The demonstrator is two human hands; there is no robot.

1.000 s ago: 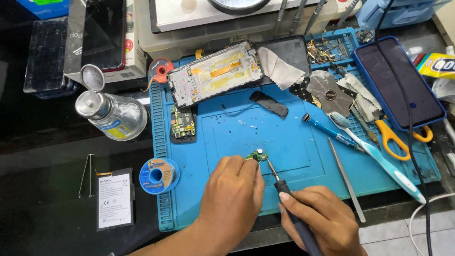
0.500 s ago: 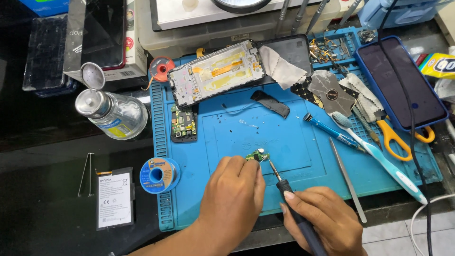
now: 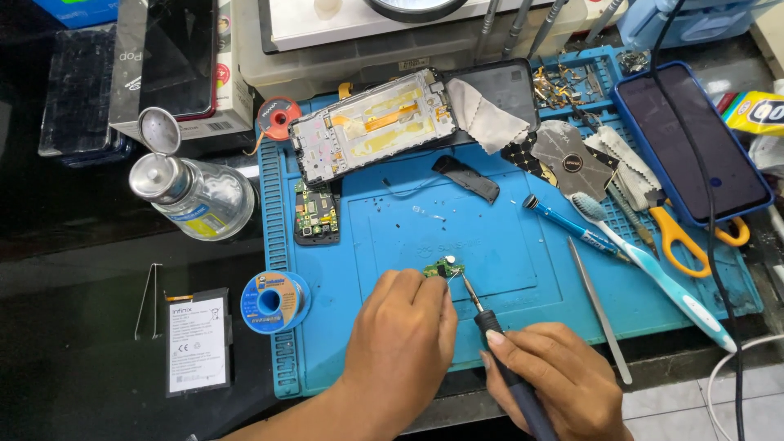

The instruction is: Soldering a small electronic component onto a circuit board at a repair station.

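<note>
Left hand [image 3: 400,335] rests knuckles-up on the blue work mat [image 3: 523,261], its fingers curled down and its fingertips pinning the near edge of a small green circuit board [image 3: 443,269] that lies flat near the middle of the mat. Right hand [image 3: 559,384] is closed in a pen grip around the dark handle of a soldering iron [image 3: 506,363], which slants up and to the left so that its thin metal tip meets the right side of the little board, just beside the left fingertips. Behind the board, at the back of the mat, lies an opened phone frame [image 3: 371,122] with a grey cloth [image 3: 486,122] draped next to it, and a larger green circuit board [image 3: 316,214] sits at the mat's left edge. To the right of the iron, a slim metal rod [image 3: 600,314], a blue screwdriver [image 3: 572,229] and a toothbrush [image 3: 653,273] lie slantwise on the mat, with orange-handled scissors [image 3: 682,237] and a dark phone in a blue case [image 3: 694,147] farther right. Off the mat on the dark desk [image 3: 82,367] to the left stand a spool of solder wire [image 3: 275,301], a flat phone battery [image 3: 196,343], metal tweezers [image 3: 149,300] and a clear bottle with a flipped-open metal cap [image 3: 196,196].
</note>
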